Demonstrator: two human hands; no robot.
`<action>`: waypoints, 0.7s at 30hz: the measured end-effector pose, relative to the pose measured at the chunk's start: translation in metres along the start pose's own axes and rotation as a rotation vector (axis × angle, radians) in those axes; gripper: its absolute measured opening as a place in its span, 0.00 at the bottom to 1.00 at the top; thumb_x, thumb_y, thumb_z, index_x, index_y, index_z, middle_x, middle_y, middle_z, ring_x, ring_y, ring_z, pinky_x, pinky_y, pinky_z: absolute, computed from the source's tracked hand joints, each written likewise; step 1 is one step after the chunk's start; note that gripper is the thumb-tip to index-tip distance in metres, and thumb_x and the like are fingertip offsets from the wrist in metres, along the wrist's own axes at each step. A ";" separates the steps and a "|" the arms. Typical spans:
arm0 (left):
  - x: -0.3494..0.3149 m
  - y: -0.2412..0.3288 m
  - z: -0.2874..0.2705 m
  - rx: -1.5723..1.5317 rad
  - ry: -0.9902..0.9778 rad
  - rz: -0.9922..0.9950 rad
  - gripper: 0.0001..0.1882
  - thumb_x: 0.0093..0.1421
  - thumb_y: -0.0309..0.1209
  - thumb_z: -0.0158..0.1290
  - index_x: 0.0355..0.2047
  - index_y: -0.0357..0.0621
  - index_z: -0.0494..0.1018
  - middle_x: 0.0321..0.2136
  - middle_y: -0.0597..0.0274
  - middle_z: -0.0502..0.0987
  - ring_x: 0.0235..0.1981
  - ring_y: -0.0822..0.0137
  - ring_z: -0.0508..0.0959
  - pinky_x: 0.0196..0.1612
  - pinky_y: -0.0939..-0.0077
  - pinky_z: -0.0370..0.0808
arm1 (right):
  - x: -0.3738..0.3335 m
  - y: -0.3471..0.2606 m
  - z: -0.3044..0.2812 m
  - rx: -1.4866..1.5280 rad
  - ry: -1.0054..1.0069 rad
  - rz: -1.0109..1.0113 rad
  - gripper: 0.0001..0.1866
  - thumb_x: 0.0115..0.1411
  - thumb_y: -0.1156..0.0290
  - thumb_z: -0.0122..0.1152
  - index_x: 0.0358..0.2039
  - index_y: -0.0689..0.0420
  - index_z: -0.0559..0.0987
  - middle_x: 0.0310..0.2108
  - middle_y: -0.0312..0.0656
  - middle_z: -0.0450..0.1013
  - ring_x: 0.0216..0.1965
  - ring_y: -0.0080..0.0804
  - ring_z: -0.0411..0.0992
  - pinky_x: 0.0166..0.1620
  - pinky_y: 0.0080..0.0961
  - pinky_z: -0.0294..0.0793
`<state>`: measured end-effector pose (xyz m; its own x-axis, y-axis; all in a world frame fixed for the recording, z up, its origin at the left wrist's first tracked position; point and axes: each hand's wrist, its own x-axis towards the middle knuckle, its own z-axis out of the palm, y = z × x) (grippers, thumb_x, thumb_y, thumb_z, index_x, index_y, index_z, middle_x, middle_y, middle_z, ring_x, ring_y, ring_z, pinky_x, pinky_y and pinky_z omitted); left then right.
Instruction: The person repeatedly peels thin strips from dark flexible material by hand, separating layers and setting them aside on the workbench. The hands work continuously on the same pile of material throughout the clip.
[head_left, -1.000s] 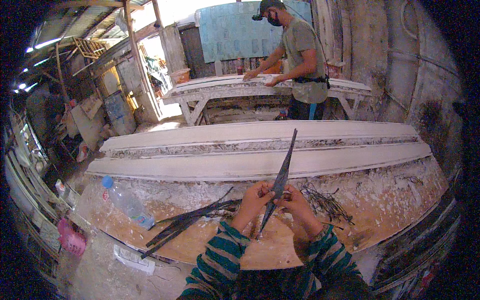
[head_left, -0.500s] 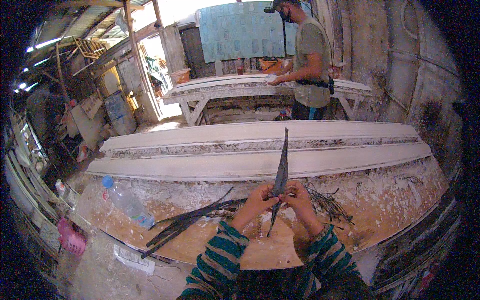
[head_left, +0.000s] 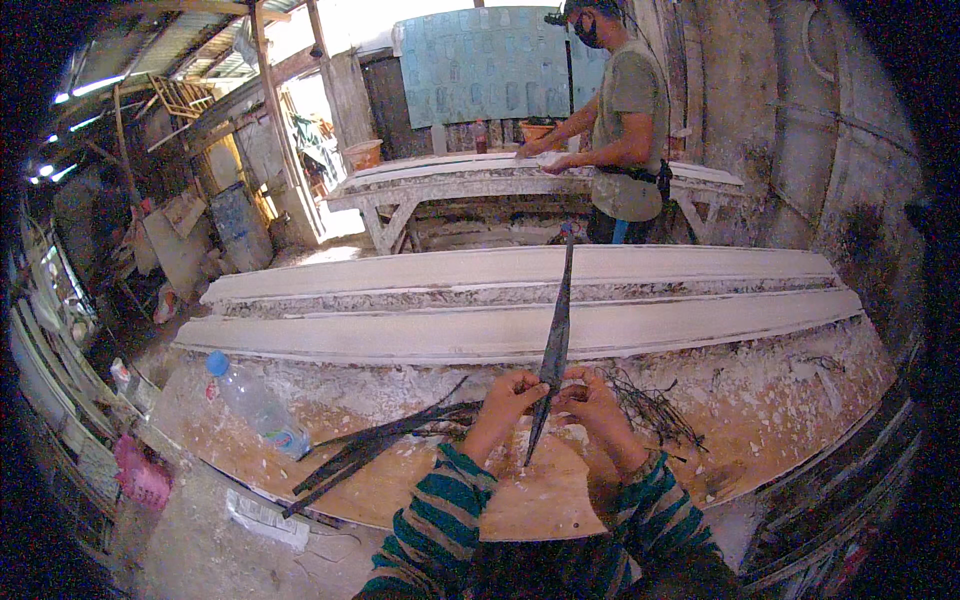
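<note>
- The left hand point(head_left: 508, 396) and the right hand point(head_left: 590, 400) are raised together above the table point(head_left: 500, 500), with the fingertips turned toward each other.
- Both hands pinch one long dark strip point(head_left: 555, 340) between thumb and fingers, so each grip is closed narrow on it.
- The strip stands almost upright. Its top end reaches up in front of the white mouldings, and its pointed lower end hangs just below the hands, over the wooden board.
- The left hand holds the strip on its left edge and the right hand holds it on its right edge, at nearly the same height.
- Both forearms wear sleeves with green and dark stripes.
- A bundle of dark strips point(head_left: 380, 445) lies flat on the table to the left of the left hand, fanning out toward the table edge.
- A plastic bottle point(head_left: 255, 405) with a blue cap lies on its side further left, near the bundle.
- A small tangle of dark threads point(head_left: 650, 405) lies on the table just right of the right hand.
- Two long white mouldings point(head_left: 520, 300) lie across the table behind the hands.
- Another person point(head_left: 625, 120) stands at a second bench point(head_left: 450, 180) in the back, well apart, with hands on a white piece.
</note>
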<state>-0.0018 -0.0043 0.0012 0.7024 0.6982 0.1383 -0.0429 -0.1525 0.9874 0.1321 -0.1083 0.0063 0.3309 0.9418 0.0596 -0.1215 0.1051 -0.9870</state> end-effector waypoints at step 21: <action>0.003 -0.006 0.006 -0.107 0.014 0.055 0.06 0.54 0.31 0.53 0.26 0.41 0.69 0.19 0.69 0.72 0.20 0.77 0.71 0.21 0.83 0.68 | -0.003 -0.004 0.003 -0.108 0.039 0.013 0.20 0.50 0.75 0.58 0.43 0.54 0.64 0.30 0.38 0.69 0.31 0.26 0.70 0.27 0.22 0.73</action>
<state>0.0042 -0.0054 -0.0050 0.6868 0.7008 0.1928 -0.1574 -0.1156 0.9807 0.1285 -0.1109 0.0102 0.3667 0.9293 0.0430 -0.0255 0.0562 -0.9981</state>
